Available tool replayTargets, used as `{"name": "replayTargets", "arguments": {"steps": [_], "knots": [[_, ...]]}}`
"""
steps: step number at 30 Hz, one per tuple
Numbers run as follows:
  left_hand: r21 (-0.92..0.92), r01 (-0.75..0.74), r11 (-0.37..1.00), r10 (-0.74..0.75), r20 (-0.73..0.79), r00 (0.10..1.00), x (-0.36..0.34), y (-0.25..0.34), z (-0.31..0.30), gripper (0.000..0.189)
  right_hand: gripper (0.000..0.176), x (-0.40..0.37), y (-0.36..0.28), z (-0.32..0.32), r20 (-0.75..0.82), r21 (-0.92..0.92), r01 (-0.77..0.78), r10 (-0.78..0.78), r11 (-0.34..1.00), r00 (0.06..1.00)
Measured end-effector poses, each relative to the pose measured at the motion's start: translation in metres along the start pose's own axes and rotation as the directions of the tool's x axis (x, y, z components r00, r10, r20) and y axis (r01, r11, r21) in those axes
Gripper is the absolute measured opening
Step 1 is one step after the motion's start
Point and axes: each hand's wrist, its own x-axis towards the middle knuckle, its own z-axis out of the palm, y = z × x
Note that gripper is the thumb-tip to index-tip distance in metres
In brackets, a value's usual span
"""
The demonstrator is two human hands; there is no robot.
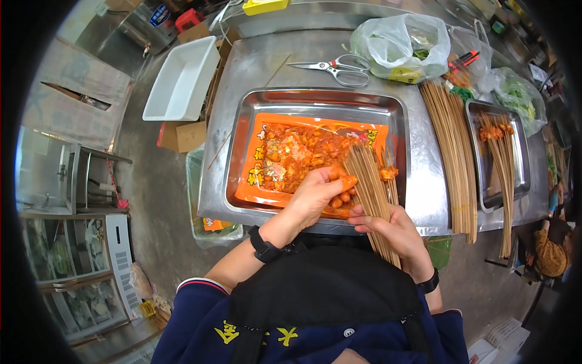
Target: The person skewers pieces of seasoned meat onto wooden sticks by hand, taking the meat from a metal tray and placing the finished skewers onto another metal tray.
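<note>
My right hand point(391, 230) is closed around a thick bundle of bamboo skewers point(368, 176), whose upper ends slant over the packet. Beside that bundle, a few skewers carry orange-coated pieces point(388, 173) near the tray's right side. My left hand point(327, 187) is curled at the bundle's left edge, its fingers smeared with orange sauce; what lies between them is hidden. Both hands are over the near side of a steel tray point(321, 95). In it lies an opened orange packet point(248, 193) filled with sauced meat pieces point(297, 151).
Scissors point(339, 67) lie behind the tray near a bag of greens point(400, 45). To the right are a long skewer pile point(448, 158) and a smaller tray point(526, 151) with loaded skewers point(498, 136). A white bin point(182, 79) stands left of the steel table point(248, 60).
</note>
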Motion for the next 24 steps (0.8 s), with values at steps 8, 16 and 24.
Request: {"name": "replayTargets", "arguments": {"steps": [8, 16, 24], "knots": [[0.026, -0.011, 1.0, 0.012, -0.02, 1.0, -0.004, 0.0, 0.001, 0.016, 0.023, -0.001, 0.002, 0.003, -0.12, 0.03, -0.004, 0.008, 1.0, 0.993], [0.028, -0.03, 0.999, 0.031, -0.035, 0.999, -0.005, -0.004, -0.003, 0.017, 0.018, -0.002, -0.003, 0.005, -0.141, 0.031, -0.062, 0.066, 0.998, 0.988], [0.098, -0.016, 0.995, 0.024, -0.076, 0.997, -0.008, 0.0, -0.002, 0.015, 0.017, 0.0, -0.006, 0.003, -0.075, -0.049, -0.133, 0.129, 0.99, 0.989]]}}
